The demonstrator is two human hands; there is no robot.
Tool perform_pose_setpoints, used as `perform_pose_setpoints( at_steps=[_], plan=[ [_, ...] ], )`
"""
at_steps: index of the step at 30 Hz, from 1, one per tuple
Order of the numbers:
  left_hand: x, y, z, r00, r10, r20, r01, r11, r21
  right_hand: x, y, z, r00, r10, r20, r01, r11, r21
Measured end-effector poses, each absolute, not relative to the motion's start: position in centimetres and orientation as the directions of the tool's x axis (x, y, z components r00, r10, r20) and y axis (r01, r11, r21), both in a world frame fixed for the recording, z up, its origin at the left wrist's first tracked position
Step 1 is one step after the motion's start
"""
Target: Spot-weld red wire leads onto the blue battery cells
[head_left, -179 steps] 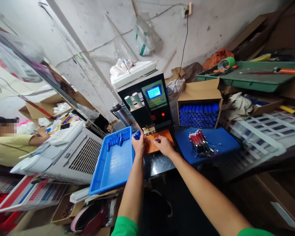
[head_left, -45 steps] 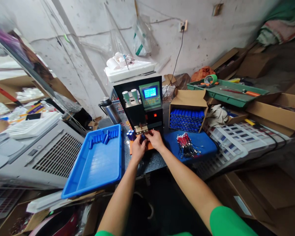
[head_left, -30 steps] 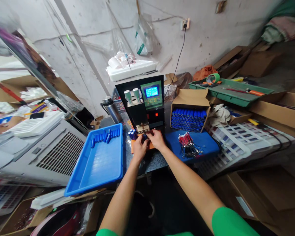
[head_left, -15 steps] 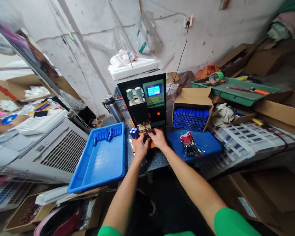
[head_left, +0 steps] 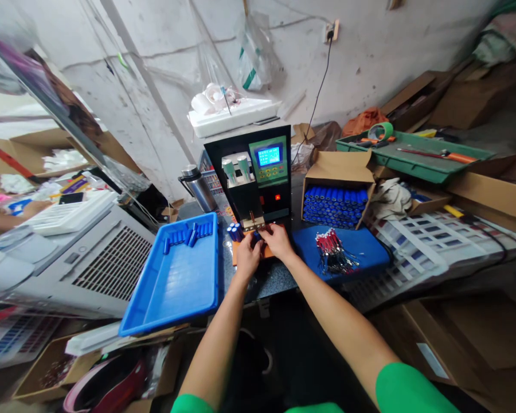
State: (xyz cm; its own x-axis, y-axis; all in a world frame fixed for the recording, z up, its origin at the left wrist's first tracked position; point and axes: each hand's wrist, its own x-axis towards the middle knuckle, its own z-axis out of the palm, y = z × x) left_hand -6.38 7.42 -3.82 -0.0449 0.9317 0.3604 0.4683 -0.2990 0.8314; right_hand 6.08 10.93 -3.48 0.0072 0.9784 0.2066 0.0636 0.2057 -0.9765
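Note:
Under the copper electrode tips (head_left: 252, 218) of a black spot welder (head_left: 279, 201), my two hands work close together over an orange board (head_left: 236, 255). My left hand (head_left: 248, 255) is closed on a blue battery cell (head_left: 257, 236), mostly hidden by the fingers. From the other side my right hand (head_left: 278, 241) pinches right beside the electrodes; what lies in its fingertips is too small to make out. A small group of upright blue cells (head_left: 234, 232) with pale tops stands just left of my left hand. The welder's screen (head_left: 269, 155) is lit.
Left is a blue tray (head_left: 178, 287) with several blue cells along its far end. Right, a cardboard box (head_left: 339, 166) of blue cells stands behind red and black wire leads (head_left: 331, 249) on a blue surface. A steel flask (head_left: 199, 188) stands behind the tray.
My hands stay almost in place, the left shifting slightly up. The welder's screen now shows a different display with a curve. At the far left, another person's arm has moved.

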Motion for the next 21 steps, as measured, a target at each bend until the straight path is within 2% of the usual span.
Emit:
perform_pose_setpoints(
  at_steps=[9, 18, 21],
  plan=[
    [-6.4, 7.5, -3.6, -0.029, 0.929, 0.369, 0.476, -0.312, 0.822, 7.5, 10.4, -3.5, -0.096, 0.964, 0.248, -0.033, 0.246, -0.969],
    [-6.5, 7.2, -3.3, -0.042, 0.940, 0.339, 0.415, -0.292, 0.862, 7.7, 10.2, -3.5, -0.054, 0.981, 0.185, -0.097, 0.179, -0.979],
    [-6.8, 6.6, -3.6, -0.099, 0.941, 0.324, 0.393, -0.262, 0.881, 7.8, 10.2, -3.4, -0.052, 0.985, 0.166, -0.105, 0.160, -0.981]
  ],
)
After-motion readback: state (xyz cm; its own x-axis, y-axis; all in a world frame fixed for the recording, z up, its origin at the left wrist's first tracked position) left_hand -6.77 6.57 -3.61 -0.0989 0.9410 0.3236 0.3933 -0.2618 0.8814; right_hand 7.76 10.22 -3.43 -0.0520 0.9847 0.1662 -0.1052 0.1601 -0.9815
